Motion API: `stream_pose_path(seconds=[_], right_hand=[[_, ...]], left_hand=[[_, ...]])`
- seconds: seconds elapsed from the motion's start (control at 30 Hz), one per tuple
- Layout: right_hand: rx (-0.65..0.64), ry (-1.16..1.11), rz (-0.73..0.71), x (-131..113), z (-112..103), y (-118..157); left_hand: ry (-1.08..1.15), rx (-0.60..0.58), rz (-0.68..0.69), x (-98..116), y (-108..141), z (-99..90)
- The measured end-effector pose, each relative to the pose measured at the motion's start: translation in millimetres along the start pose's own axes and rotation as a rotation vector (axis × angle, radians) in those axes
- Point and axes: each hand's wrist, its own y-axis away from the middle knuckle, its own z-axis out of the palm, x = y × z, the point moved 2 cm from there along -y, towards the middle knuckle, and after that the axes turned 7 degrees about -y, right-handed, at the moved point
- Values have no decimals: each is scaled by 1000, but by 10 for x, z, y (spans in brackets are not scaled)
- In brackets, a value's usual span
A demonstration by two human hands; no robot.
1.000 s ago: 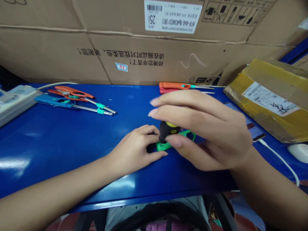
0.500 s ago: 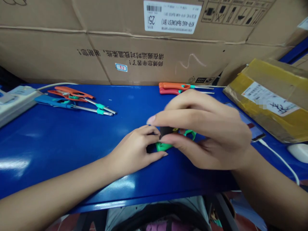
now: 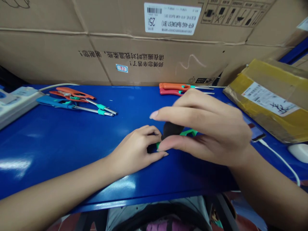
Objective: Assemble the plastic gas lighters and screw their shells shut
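Note:
A green plastic piece [image 3: 189, 132] lies low over the blue table, mostly hidden behind my hands. My left hand [image 3: 141, 146] rests on the table with its fingers curled round the left end of that piece. Above it, my right hand [image 3: 204, 128] has its thumb and fingers around a black rounded object [image 3: 172, 129], which looks like a tool handle. The lower end of the black object is hidden behind the right thumb, so its contact with the green piece cannot be made out.
Orange and blue long-nosed lighters [image 3: 56, 102] lie at the left by a white power strip [image 3: 21, 104]. Red and orange ones [image 3: 172, 86] lie at the back. On the right are a phone [image 3: 256, 132], cable and taped box [image 3: 269, 93]. A large carton [image 3: 130, 48] stands behind.
My right hand has turned slightly around the black object, its index finger lifting and thumb shifting. More of the black top shows. My left hand is nearly unmoved.

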Motion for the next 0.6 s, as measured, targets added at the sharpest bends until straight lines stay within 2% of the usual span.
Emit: stream_pose_path(seconds=[0.13, 0.3, 0.47, 0.6], right_hand=[[-118, -164, 46, -10, 19, 29], [-21, -81, 56, -24, 1, 17], [-122, -233, 54, -36, 2, 25], [-27, -94, 53, -27, -1, 30]], left_hand=[[-2, 8, -7, 31, -1, -21], [-41, 10, 2, 25, -2, -21], [-72, 37, 29, 44, 2, -28], [-75, 35, 29, 55, 0, -33]])
